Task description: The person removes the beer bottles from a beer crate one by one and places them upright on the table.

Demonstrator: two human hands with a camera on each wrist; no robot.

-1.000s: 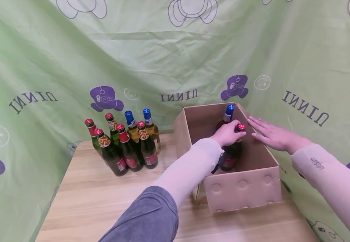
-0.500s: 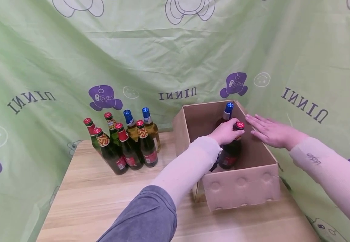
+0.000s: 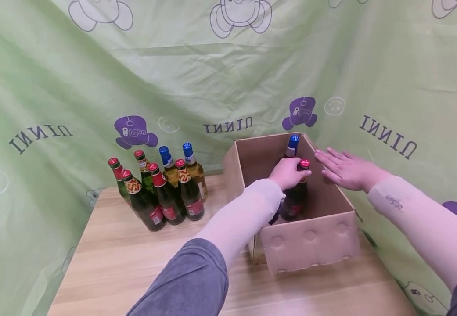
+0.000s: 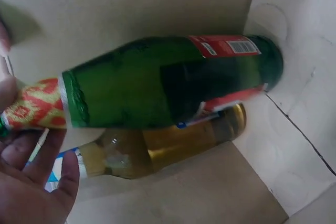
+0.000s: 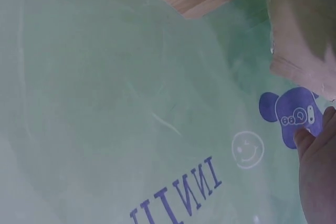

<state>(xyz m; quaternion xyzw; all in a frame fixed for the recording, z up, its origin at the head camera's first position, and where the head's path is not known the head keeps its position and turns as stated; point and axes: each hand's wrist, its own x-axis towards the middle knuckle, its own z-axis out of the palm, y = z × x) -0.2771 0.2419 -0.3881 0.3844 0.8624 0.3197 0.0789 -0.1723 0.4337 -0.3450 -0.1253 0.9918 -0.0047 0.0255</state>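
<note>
My left hand [image 3: 286,174] grips the neck of a green beer bottle [image 4: 136,85] with a red cap and a red-and-gold neck wrap, inside the cardboard box [image 3: 311,239]. The left wrist view shows the base of this bottle at the box floor. A blue-capped bottle [image 3: 292,147] of amber liquid stands behind it in the box, partly hidden by the hand and the green bottle. At the box's right wall, my right hand [image 3: 348,170] lies flat with straight fingers at the top edge. Part of that hand [image 5: 320,166] shows in the right wrist view.
On the wooden table [image 3: 133,272], left of the box, stands a group of several bottles: green ones [image 3: 169,202] with red caps and amber ones [image 3: 195,175] with blue caps. A box flap hangs over the front. Green printed cloth [image 3: 165,74] lines the back and sides.
The head view has shifted slightly, so the whole scene sits a little further left. The left hand keeps its grip on the bottle neck, and the right hand stays at the box edge.
</note>
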